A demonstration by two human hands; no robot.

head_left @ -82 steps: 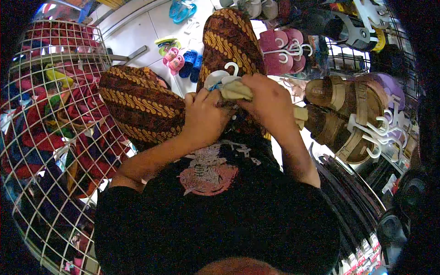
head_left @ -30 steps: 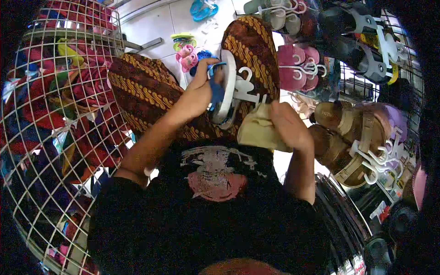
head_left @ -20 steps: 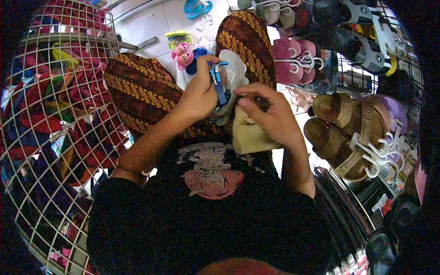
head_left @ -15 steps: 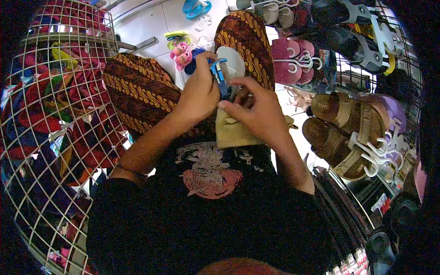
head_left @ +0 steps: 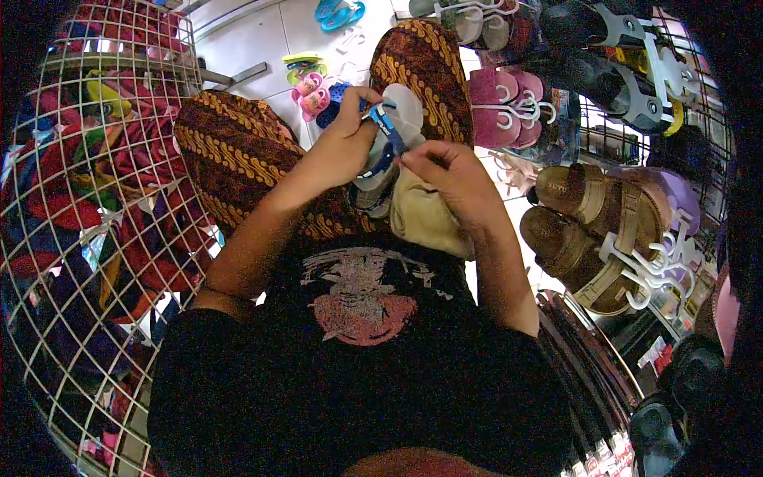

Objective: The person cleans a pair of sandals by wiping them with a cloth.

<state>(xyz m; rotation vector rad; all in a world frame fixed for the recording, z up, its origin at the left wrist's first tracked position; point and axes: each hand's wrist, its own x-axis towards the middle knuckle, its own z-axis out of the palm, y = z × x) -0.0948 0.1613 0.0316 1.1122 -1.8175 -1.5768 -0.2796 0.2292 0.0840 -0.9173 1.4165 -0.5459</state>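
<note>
Between my hands, above my lap, is a sandal with blue straps point(head_left: 385, 127) and a pale grey sole. My left hand point(head_left: 340, 151) is closed round its left side, fingers behind the strap. My right hand point(head_left: 455, 179) pinches the dark blue end of a strap between thumb and fingers. A beige cloth point(head_left: 429, 216) hangs below my right palm, bunched against it. A rounded whitish piece point(head_left: 408, 110) shows behind the blue strap, partly hidden by it.
A wire mesh basket point(head_left: 103, 199) of colourful items stands on the left. Brown sandals point(head_left: 592, 203) and pink sandals point(head_left: 509, 103) hang on white hooks at the right. Blue slippers point(head_left: 339, 14) and small pink shoes point(head_left: 311, 97) lie on the tiled floor ahead.
The sandal has turned, so more of its sole and dark blue strap show. My right hand has closed from a looser pinch onto the strap, and the cloth has shifted right.
</note>
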